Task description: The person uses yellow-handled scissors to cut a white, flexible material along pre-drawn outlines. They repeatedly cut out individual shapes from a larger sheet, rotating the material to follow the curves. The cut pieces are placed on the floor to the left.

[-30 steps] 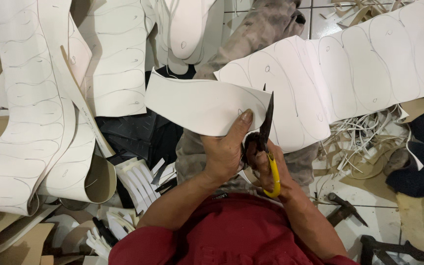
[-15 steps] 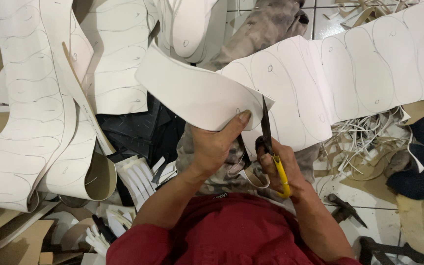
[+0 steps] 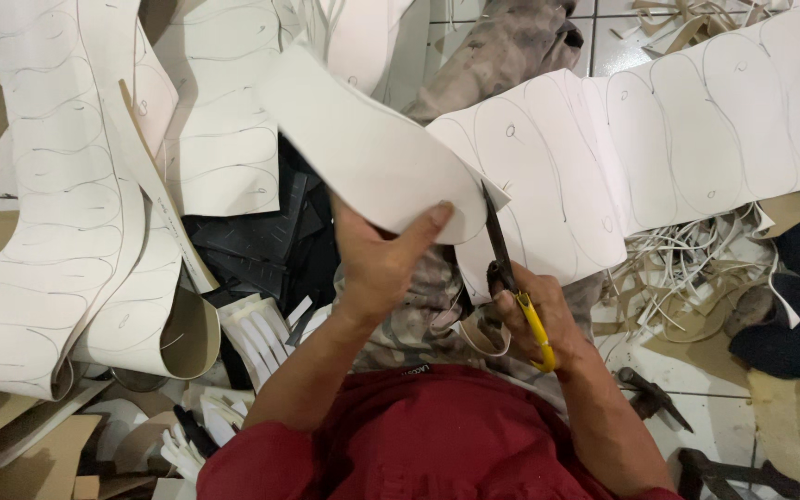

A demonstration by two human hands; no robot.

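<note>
My left hand (image 3: 383, 261) grips a white cut-out piece of sheet material (image 3: 363, 148), thumb on top near its lower edge, lifting it up and to the left. My right hand (image 3: 537, 315) holds scissors with yellow handles (image 3: 511, 278); the dark blades point up along the cut edge of a long white sheet (image 3: 659, 139) marked with pencilled sole outlines. The sheet stretches to the upper right. Part of the scissor handles is hidden by my fingers.
More white outlined sheets (image 3: 57, 213) curl at the left. Thin white offcut strips (image 3: 687, 259) pile at the right beside dark fabric (image 3: 789, 306). A hammer (image 3: 650, 398) lies at the lower right. Cardboard scraps (image 3: 39, 454) sit at the lower left.
My left hand has lifted the white piece higher and swung it toward the upper left. The scissors have stayed along the cut edge of the long sheet.
</note>
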